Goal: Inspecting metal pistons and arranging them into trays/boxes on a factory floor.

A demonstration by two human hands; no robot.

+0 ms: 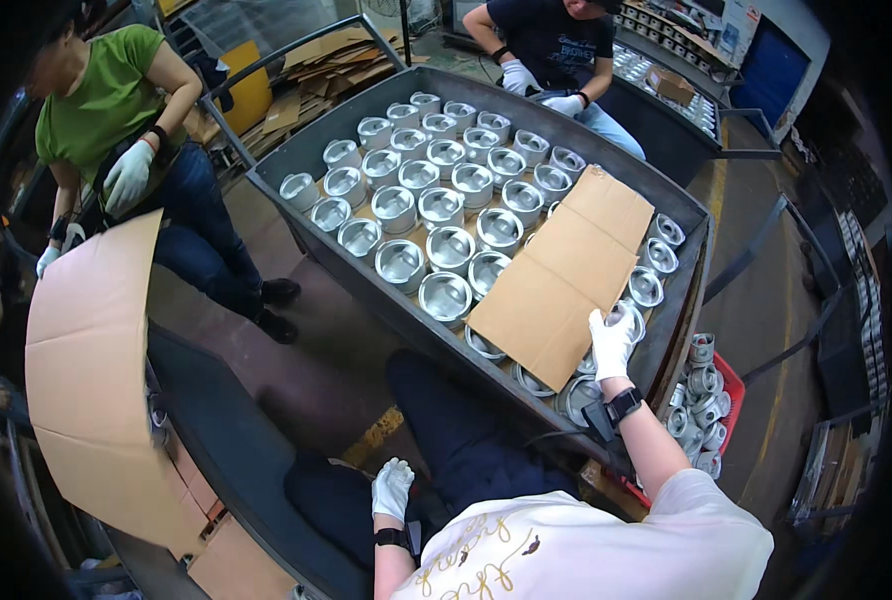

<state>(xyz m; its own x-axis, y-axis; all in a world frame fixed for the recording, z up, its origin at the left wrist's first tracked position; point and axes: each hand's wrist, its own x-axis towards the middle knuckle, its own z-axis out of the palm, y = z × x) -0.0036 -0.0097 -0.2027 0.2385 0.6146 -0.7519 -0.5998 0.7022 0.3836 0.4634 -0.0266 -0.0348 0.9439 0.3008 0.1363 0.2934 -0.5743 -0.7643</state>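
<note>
My right hand, in a white glove, is closed at the right edge of a folded brown cardboard sheet. The thumb lies along that edge, and the other fingers are beside a silver metal piston and its neighbours. The sheet rests across several pistons in a large dark metal bin. More pistons stand in rows to its left, cupped ends up. My left hand, also gloved, is held low before my body with its fingers curled in and nothing visible in them.
A red crate of loose pistons stands right of the bin. At left, a person in green holds a large cardboard sheet over another dark container. Another person with gloved hands is behind the bin's far side.
</note>
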